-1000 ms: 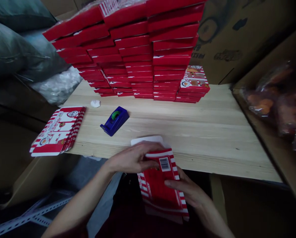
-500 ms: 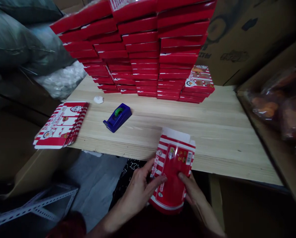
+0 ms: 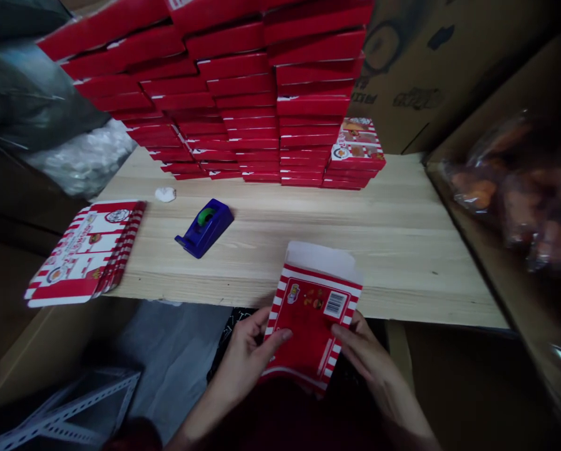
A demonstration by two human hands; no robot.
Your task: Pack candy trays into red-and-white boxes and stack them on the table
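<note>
Between my two hands, at the table's front edge, I hold a red and white striped cardboard box (image 3: 306, 319) with a barcode on its face and a white flap sticking out at its far end. My left hand (image 3: 247, 351) grips its left side, thumb on top. Around the right side my right hand (image 3: 362, 344) is closed, thumb near the striped edge. The fingers beneath the box are hidden. A blue tape dispenser (image 3: 205, 228) with a green roll sits beyond it to the left. Flat, unfolded boxes (image 3: 86, 250) lie piled at the table's left edge.
Across the back of the wooden table (image 3: 397, 250) rises a tall wall of stacked red boxes (image 3: 247, 113). A small white lump (image 3: 165, 194) lies near the dispenser. On the right, a large carton (image 3: 463, 263) borders the table, with plastic-wrapped orange items (image 3: 478, 191) beside it.
The box in my hands has turned from tilted to lying flatter, its barcode face now fully toward me. My view has shifted slightly to the right.
</note>
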